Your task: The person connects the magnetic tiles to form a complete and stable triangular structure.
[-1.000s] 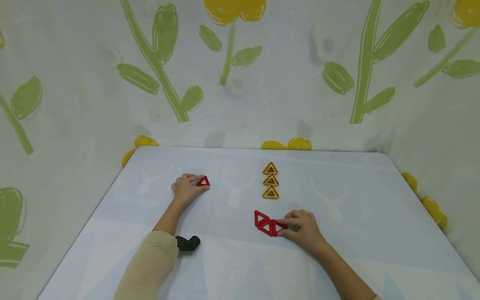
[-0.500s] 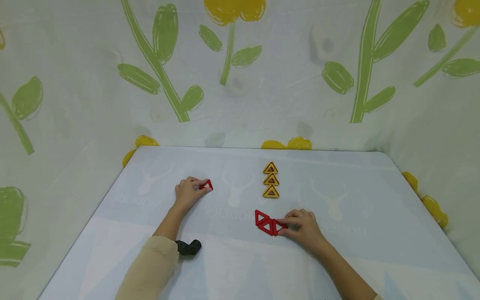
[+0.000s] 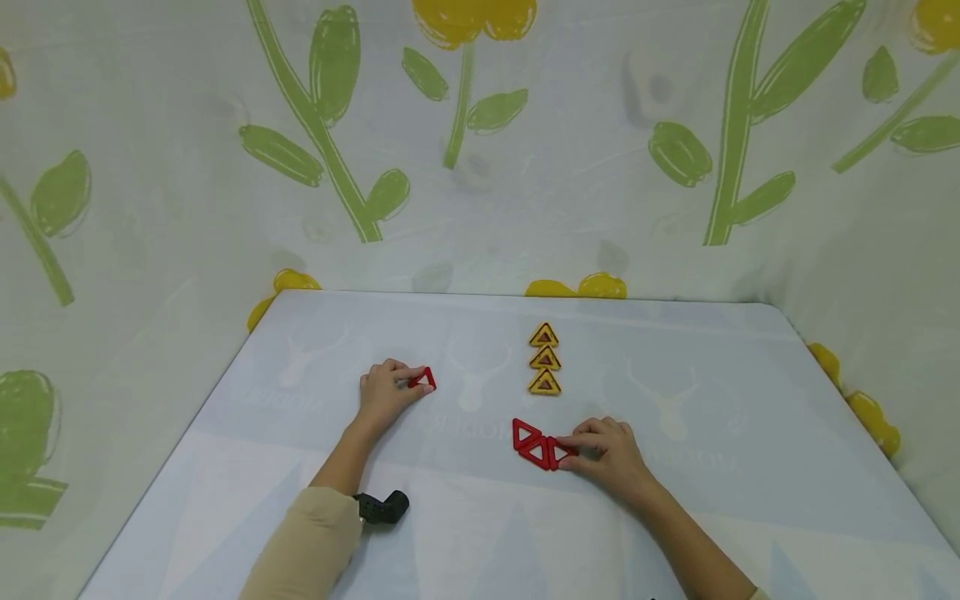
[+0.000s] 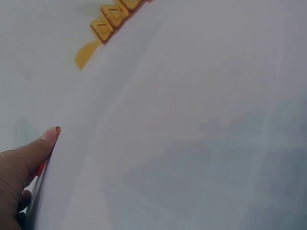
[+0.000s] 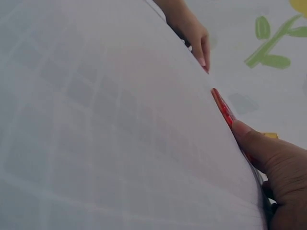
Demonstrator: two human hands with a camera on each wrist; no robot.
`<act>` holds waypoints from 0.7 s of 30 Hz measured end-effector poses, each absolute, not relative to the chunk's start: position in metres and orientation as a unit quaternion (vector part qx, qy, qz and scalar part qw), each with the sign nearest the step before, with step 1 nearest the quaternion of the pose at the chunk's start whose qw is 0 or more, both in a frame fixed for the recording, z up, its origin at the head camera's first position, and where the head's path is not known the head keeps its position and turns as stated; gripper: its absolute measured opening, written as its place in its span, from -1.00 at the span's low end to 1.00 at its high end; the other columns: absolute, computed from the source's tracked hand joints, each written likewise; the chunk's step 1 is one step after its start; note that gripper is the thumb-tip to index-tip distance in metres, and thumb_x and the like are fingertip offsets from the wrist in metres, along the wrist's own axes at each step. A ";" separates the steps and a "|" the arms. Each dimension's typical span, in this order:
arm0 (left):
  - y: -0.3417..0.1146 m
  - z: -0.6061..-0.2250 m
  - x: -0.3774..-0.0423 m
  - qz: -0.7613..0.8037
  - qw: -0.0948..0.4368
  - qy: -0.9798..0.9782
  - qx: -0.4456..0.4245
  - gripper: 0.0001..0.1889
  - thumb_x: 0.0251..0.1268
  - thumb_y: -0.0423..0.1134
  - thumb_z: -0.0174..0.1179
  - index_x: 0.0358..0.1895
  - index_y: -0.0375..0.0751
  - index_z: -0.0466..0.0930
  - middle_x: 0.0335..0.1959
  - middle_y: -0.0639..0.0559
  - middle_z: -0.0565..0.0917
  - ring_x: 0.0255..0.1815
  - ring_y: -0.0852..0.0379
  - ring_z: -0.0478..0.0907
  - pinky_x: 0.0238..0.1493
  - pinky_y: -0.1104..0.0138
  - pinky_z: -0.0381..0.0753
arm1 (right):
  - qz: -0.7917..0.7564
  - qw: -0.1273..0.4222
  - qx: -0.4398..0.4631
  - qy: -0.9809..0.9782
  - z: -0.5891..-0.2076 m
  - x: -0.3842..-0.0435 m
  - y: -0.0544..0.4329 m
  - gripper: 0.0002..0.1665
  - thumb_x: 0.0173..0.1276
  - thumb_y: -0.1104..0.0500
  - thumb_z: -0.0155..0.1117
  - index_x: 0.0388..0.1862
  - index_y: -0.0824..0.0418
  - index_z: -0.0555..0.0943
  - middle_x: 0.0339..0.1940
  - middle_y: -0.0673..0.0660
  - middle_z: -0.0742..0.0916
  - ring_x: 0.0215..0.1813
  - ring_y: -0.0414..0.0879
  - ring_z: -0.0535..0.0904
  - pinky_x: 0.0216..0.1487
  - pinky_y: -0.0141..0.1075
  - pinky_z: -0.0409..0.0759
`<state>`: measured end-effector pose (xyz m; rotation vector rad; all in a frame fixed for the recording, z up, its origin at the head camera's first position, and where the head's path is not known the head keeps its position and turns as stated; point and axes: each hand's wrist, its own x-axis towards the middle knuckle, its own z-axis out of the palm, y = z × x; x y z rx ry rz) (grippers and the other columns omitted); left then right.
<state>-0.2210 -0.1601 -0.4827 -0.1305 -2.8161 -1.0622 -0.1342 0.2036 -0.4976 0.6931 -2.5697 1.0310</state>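
My left hand [image 3: 386,395] pinches a red hollow triangular tile [image 3: 432,377] between thumb and fingers, at the left of the table. To the right and nearer lie three red triangular tiles [image 3: 516,435] joined edge to edge in a short row. The rightmost of them is pinched by my right hand [image 3: 611,458]. In the left wrist view the thumb [image 4: 45,139] covers most of its tile. The right wrist view shows the thumb on the red tiles [image 5: 221,106] almost edge-on, with the left hand [image 5: 196,38] beyond.
Three yellow triangular pieces [image 3: 544,359] with brown centres lie in a column behind the red row. A black curved object [image 3: 384,507] sits at the left forearm. The pale table [image 3: 480,533] meets a flower-patterned cloth [image 3: 562,192] behind.
My left hand has moved right and slightly nearer with its red tile, closer to the row. The right hand stays on the rightmost tile.
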 end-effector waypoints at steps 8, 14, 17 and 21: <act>-0.151 -0.485 -0.213 -0.365 0.077 -0.926 -0.047 -0.53 0.00 -0.07 0.42 0.04 -0.13 0.66 -0.14 -0.09 0.52 -0.05 -0.07 0.34 0.02 0.07 0.14 | 0.358 0.145 0.239 -0.891 -0.497 -0.133 0.203 -0.64 -0.12 0.10 0.57 -0.23 0.00 0.77 -0.36 -0.22 0.61 -0.25 -0.33 0.37 -0.18 -0.22 0.18; -0.146 -0.489 -0.209 -0.358 0.089 -0.928 -0.058 -0.55 0.00 -0.07 0.42 0.02 -0.13 0.67 -0.16 -0.07 0.51 -0.09 -0.04 0.33 -0.02 0.09 0.17 | 0.361 0.140 0.236 -0.891 -0.495 -0.133 0.203 -0.64 -0.10 0.10 0.56 -0.22 0.00 0.77 -0.35 -0.23 0.61 -0.24 -0.33 0.37 -0.17 -0.21 0.19; -0.145 -0.491 -0.207 -0.361 0.097 -0.925 -0.062 -0.56 -0.01 -0.08 0.43 -0.01 -0.13 0.69 -0.18 -0.06 0.53 -0.11 -0.03 0.35 -0.02 0.09 0.17 | 0.361 0.141 0.239 -0.890 -0.495 -0.133 0.203 -0.64 -0.10 0.10 0.56 -0.22 0.00 0.77 -0.35 -0.23 0.61 -0.25 -0.33 0.37 -0.17 -0.21 0.18; -0.142 -0.490 -0.205 -0.372 0.098 -0.920 -0.073 -0.56 -0.03 -0.08 0.44 -0.03 -0.13 0.70 -0.20 -0.04 0.53 -0.11 -0.03 0.35 -0.04 0.09 0.16 | 0.364 0.140 0.237 -0.890 -0.495 -0.134 0.203 -0.64 -0.10 0.10 0.57 -0.22 0.00 0.77 -0.36 -0.22 0.61 -0.25 -0.33 0.37 -0.17 -0.21 0.18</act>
